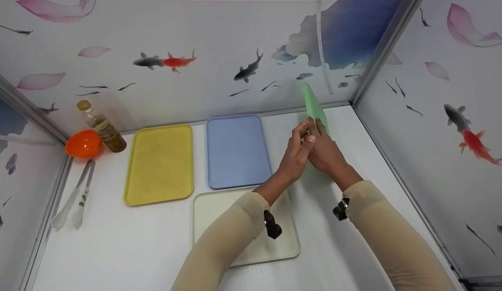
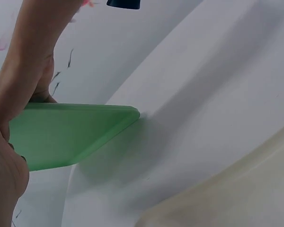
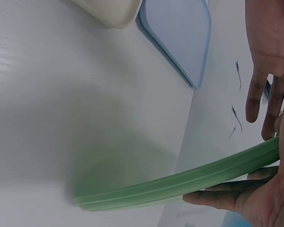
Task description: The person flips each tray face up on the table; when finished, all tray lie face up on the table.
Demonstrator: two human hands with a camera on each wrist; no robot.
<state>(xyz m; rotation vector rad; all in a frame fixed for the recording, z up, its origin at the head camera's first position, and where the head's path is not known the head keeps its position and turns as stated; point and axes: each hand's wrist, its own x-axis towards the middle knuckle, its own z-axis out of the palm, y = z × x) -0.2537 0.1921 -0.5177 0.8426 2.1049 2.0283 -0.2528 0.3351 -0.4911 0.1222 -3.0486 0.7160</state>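
Observation:
A green tray (image 1: 314, 107) stands on its edge near the back wall, at the right of the table. My right hand (image 1: 325, 152) grips it by its upper edge; in the right wrist view, fingers (image 3: 213, 196) of this hand lie along one face. Close against the right hand is my left hand (image 1: 295, 151), on the other side of the tray. Its fingers (image 3: 255, 97) look nearly straight in the right wrist view, with their tips near the tray's rim. The left wrist view shows the green tray (image 2: 75, 135) tilted, one corner low over the white table.
A blue tray (image 1: 238, 151) and a yellow tray (image 1: 159, 165) lie flat. The cream tray (image 1: 281, 242) lies in front, partly under my left arm. Far left are an orange bowl (image 1: 84, 144), an oil bottle (image 1: 107, 131) and tongs (image 1: 79, 194). Walls enclose the table's back and sides.

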